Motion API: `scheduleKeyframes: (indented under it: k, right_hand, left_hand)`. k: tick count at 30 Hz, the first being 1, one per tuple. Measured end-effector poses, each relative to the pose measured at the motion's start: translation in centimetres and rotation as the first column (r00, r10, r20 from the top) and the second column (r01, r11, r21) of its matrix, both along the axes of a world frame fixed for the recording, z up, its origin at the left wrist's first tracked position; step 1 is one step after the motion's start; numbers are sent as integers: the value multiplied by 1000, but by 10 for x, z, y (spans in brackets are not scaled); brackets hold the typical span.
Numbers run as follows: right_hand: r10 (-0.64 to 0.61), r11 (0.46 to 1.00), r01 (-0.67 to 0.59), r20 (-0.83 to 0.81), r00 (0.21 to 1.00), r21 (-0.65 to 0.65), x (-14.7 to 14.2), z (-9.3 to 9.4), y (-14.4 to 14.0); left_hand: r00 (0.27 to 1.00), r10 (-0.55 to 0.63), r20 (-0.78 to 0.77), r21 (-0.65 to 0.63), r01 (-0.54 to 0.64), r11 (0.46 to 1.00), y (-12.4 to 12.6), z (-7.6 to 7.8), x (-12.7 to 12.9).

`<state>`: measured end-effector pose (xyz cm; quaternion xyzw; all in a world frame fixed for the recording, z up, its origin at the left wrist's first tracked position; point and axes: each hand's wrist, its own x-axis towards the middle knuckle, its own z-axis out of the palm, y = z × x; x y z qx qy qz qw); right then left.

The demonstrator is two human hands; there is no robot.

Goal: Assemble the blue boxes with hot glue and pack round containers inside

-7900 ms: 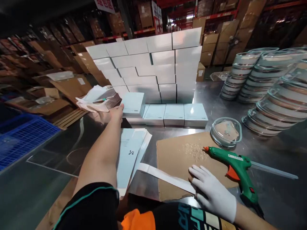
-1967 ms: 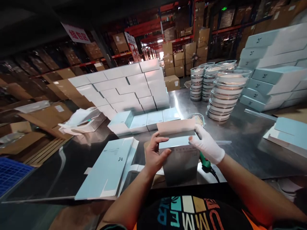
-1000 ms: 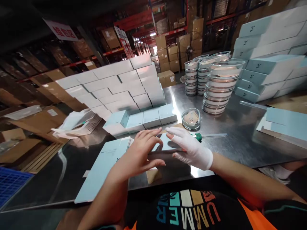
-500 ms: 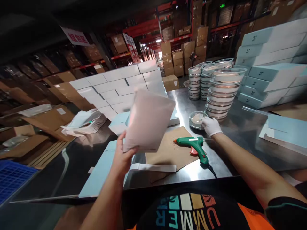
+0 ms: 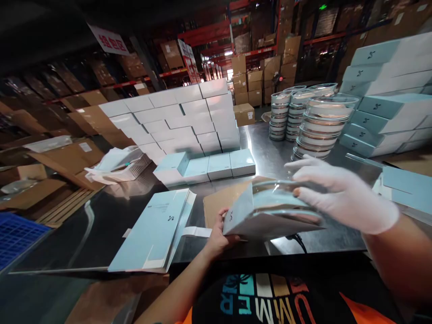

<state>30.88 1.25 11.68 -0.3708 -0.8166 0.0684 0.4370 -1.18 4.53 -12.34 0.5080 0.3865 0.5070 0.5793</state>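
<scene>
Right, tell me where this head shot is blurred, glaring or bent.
Head view: the gloved right hand and the clear dish it puts into the box are motion-smeared; lamp glare streaks the steel table; shelving bows at the frame edges; background dim.

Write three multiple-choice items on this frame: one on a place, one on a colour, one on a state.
1. Where does the stack of flat blue sleeves lie?
A. left of the left hand
B. on the blue crate
C. under the dish stacks

2. What colour is the glove on the right hand?
A. black
B. white
C. green

3. How is the open box kept up?
A. lying alone on the table
B. gripped by the left hand
C. resting on the box wall

Key: 1 A, the sleeves lie left of that hand; 2 B, the glove is white; 3 B, left fingers clasp its end.
</scene>
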Motion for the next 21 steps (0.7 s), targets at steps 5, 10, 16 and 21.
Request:
scheduleKeyframes:
  k: [5, 10, 16, 21]
  right_hand:
    - [106, 994, -108, -145, 984, -8, -14, -44, 6]
    - [16, 993, -42, -219, 976, -114, -16, -130, 3]
    - [200, 961, -248, -311, 929, -124, -66, -182, 8]
    - [-59, 935, -149, -556, 829, -322, -100, -163, 19]
  left_hand:
    - [962, 31, -270, 56, -16, 998, -2, -10, 4]
    - [864, 228, -450, 292, -99, 951, -5, -18, -13]
    - [874, 383, -299, 627, -123, 769, -10, 13, -17]
    - [867, 466, -179, 623, -267, 736, -13, 23, -10]
